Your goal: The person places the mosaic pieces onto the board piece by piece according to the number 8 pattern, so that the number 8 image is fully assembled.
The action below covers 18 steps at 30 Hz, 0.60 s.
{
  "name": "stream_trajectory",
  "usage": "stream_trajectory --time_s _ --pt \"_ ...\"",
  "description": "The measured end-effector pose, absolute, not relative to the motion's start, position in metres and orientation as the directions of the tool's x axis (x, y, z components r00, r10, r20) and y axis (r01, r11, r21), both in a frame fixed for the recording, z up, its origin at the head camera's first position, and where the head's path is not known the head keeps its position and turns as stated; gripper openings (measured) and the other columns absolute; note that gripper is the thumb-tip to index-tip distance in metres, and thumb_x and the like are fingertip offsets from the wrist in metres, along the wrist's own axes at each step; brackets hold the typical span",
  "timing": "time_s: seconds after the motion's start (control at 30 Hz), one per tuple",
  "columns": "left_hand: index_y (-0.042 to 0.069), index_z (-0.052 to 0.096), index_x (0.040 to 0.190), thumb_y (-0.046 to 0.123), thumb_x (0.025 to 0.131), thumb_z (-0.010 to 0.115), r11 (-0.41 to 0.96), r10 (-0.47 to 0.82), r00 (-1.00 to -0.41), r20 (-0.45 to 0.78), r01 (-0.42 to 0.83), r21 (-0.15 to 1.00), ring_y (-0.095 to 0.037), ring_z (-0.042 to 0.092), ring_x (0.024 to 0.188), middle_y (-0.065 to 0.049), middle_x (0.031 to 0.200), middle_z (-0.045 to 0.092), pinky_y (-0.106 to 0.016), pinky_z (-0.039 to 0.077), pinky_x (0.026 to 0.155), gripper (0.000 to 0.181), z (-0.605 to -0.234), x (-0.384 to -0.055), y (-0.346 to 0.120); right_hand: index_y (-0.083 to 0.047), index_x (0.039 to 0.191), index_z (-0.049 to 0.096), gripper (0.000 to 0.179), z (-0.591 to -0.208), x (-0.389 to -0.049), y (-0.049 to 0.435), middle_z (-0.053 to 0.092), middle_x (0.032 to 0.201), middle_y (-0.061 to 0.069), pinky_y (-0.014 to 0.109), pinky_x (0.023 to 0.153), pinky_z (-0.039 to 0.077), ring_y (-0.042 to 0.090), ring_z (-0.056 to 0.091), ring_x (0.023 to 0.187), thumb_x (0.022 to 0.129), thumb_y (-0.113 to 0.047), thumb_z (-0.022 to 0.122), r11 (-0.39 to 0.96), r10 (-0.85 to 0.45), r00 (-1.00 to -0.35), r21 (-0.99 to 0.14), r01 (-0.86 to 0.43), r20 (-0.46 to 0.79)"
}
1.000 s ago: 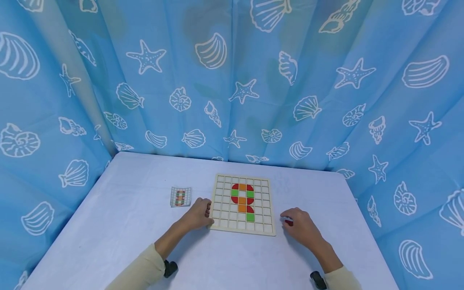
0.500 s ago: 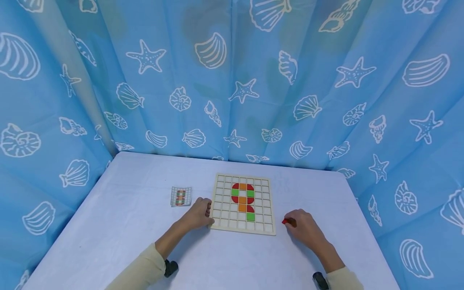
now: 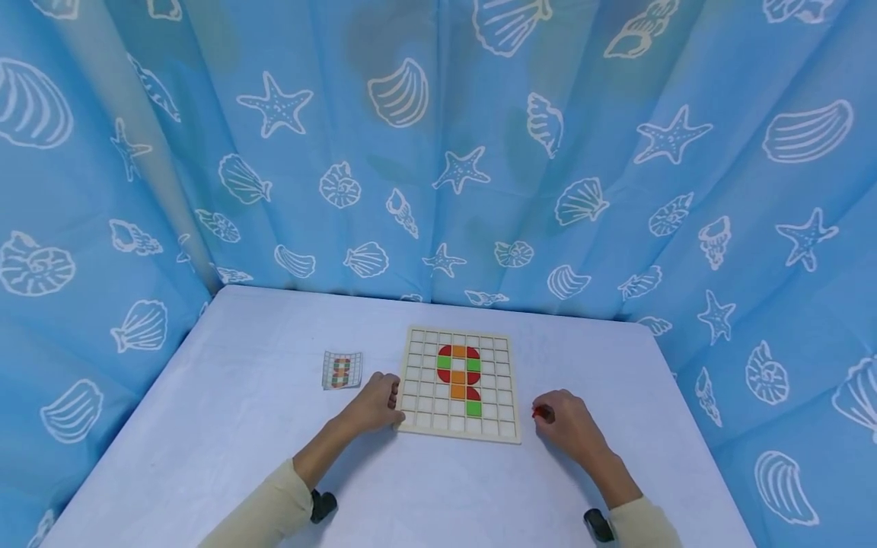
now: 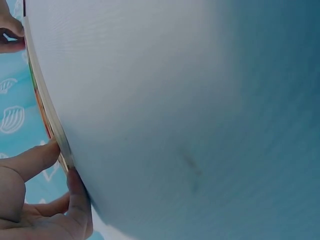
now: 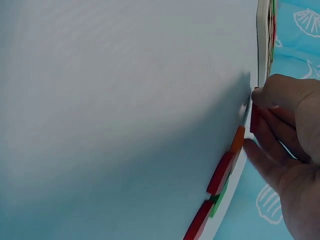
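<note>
A pale wooden grid board (image 3: 425, 422) lies mid-table with red, orange and green tiles (image 3: 457, 390) set in its cells. My left hand (image 3: 375, 403) grips the board's near left corner; thumb and fingers meet its edge in the left wrist view. Just right of the board, my right hand (image 3: 569, 426) pinches a small red tile (image 3: 541, 412) between thumb and fingertips. The right wrist view shows that red tile (image 5: 254, 119) partly covered by the fingers. Beneath that hand, several loose tiles (image 5: 220, 173) in red, orange and green lie on the table, hidden in the head view.
A small pattern card (image 3: 342, 371) with a coloured figure on a grid lies left of the board. White cloth covers the table (image 3: 274, 327). A blue shell-print curtain (image 3: 438, 152) rises behind and along both sides.
The right hand lifts slightly away and shifts back a little, the red tile turning between its fingers. The left hand stays on the board's corner.
</note>
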State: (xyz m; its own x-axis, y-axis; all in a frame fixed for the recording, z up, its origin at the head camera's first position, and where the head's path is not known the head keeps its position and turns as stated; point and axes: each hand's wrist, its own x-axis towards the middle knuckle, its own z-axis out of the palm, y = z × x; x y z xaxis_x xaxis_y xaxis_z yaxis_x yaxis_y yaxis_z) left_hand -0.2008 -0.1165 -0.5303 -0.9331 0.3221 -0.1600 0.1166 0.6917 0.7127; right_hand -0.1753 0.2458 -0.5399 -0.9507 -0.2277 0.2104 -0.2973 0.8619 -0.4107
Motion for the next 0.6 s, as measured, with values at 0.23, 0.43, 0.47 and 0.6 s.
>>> stream_trajectory --time_s 0.23,0.43,0.47,0.6 --pt "-0.007 0.050 0.124 0.006 0.081 0.078 0.697 0.326 -0.935 -0.139 0.139 0.704 -0.017 0.045 0.084 -0.006 0.093 0.045 -0.032 0.042 0.071 0.054 -0.530 -0.201 -0.119 -0.006 0.104 0.073 0.034 -0.532 -0.177 0.224 0.067 0.097 0.000 0.032 0.076 0.056 0.013 0.060 0.087 0.073 -0.010 0.085 0.795 -0.265 -0.910 -0.462 -0.393 0.318" --pt "-0.007 0.050 0.123 0.005 0.081 0.078 0.697 0.324 -0.935 -0.144 0.133 0.705 -0.018 0.045 0.084 -0.006 0.093 0.044 -0.032 0.041 0.071 0.053 -0.527 -0.200 -0.118 -0.010 0.107 0.073 0.038 -0.529 -0.172 0.196 0.066 0.101 -0.005 0.029 0.075 0.056 0.009 0.059 0.090 0.071 -0.010 0.086 0.751 -0.302 -0.902 -0.506 -0.424 0.307" --pt "-0.007 0.050 0.123 0.005 0.081 0.078 0.697 0.324 -0.935 -0.145 0.132 0.705 -0.018 0.045 0.084 -0.006 0.093 0.044 -0.032 0.041 0.071 0.053 -0.527 -0.199 -0.118 -0.010 0.107 0.074 0.037 -0.529 -0.171 0.191 0.066 0.101 -0.006 0.029 0.075 0.055 0.009 0.059 0.090 0.072 -0.010 0.086 0.743 -0.317 -0.899 -0.510 -0.434 0.303" --pt "-0.006 0.050 0.121 0.005 0.080 0.078 0.699 0.320 -0.935 -0.151 0.126 0.704 -0.018 0.044 0.084 -0.006 0.093 0.045 -0.032 0.041 0.071 0.051 -0.526 -0.199 -0.118 -0.012 0.104 0.075 0.030 -0.534 -0.169 0.174 0.068 0.098 -0.007 0.024 0.076 0.054 0.007 0.057 0.089 0.075 -0.012 0.083 0.719 -0.397 -0.869 -0.490 -0.494 0.294"
